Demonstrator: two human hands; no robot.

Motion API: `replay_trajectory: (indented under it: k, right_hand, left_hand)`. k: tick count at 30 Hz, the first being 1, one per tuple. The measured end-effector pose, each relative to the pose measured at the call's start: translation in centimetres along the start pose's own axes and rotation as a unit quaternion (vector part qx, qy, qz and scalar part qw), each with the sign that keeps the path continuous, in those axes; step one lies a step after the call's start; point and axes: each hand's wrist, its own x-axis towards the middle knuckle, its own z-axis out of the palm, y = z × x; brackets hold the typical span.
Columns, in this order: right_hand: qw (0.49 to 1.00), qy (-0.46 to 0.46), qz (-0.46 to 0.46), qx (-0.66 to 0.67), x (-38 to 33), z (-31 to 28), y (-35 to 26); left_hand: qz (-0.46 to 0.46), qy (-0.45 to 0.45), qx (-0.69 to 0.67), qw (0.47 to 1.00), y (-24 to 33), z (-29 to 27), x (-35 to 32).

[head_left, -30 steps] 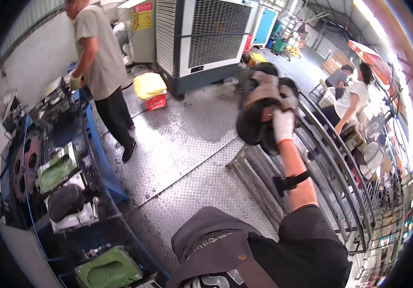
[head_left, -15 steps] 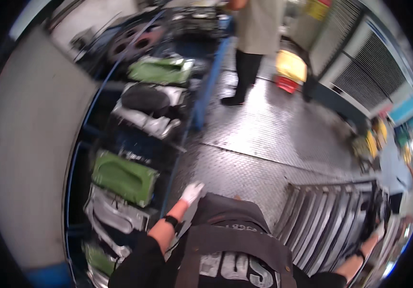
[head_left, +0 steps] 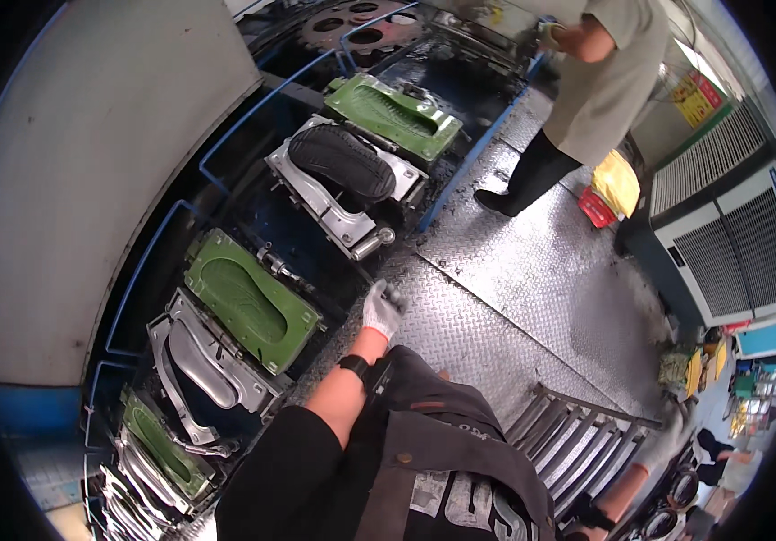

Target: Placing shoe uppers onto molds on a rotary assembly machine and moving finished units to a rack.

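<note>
My left hand, in a pale glove with a dark strap on the wrist, hovers above the metal floor beside the row of moulds. Its fingers are loosely bent and nothing shows in them. Nearest to it are a green sole mould half and a silver mould half bearing a black shoe sole. My right hand, gloved too, is at the far right corner of a slatted metal rack. Its fingers point forward, somewhat apart. Whether it touches the rack I cannot tell.
More open moulds, including a silver half, line the blue-railed machine on my left. Ahead stands a person by the machine. A yellow and red bundle and a grilled cooling unit stand to the right.
My view has swung, and the moulds, person and cooling unit appear further right. My left hand has moved forward, its fingers now more bent. The rack shows lower in the picture.
</note>
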Motion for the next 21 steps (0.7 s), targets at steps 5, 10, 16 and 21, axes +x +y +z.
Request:
replay_trajectory:
  k: [5, 10, 16, 21]
  right_hand:
    - [0.949, -0.313, 0.019, 0.028, -2.2, 20.2, 0.1]
    - [0.801, -0.594, -0.068, 0.011, -9.9, 37.2, -4.2]
    - [0.683, -0.649, -0.336, -0.011, -16.5, 50.9, -8.4]
    - [0.645, -0.603, -0.469, -0.023, -20.7, 60.5, -8.6]
  left_hand:
    - [0.045, 0.026, -0.012, 0.999, 3.0, -2.6, -3.5]
    - [0.156, 0.061, -0.148, 0.975, 3.8, -9.2, -6.6]
    - [0.052, 0.059, 0.158, 0.984, 1.2, -7.4, -6.2]
    - [0.253, 0.086, 0.491, 0.829, -1.0, -4.2, 3.5]
